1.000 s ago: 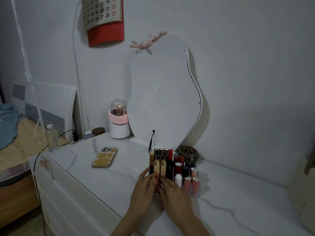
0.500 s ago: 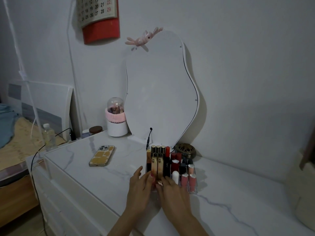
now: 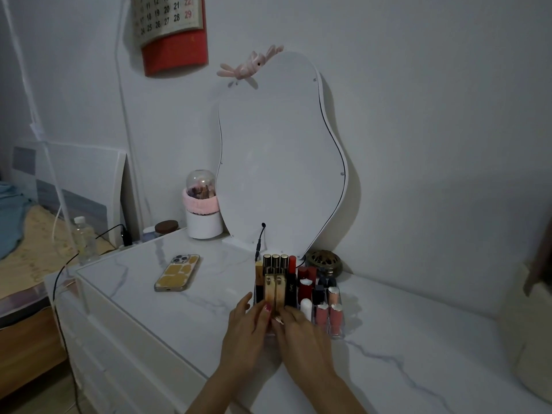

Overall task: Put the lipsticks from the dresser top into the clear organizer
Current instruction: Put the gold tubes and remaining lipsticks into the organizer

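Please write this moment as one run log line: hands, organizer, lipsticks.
left hand: touches organizer front | right hand: touches organizer front | clear organizer: on dresser top | lipsticks: upright inside | loose lipsticks: none visible

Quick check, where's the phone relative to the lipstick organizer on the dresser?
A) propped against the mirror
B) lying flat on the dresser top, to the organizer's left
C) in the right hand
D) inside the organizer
B: the phone lies flat, back up, on the marble dresser top, apart from and left of the clear organizer, where both hands rest.
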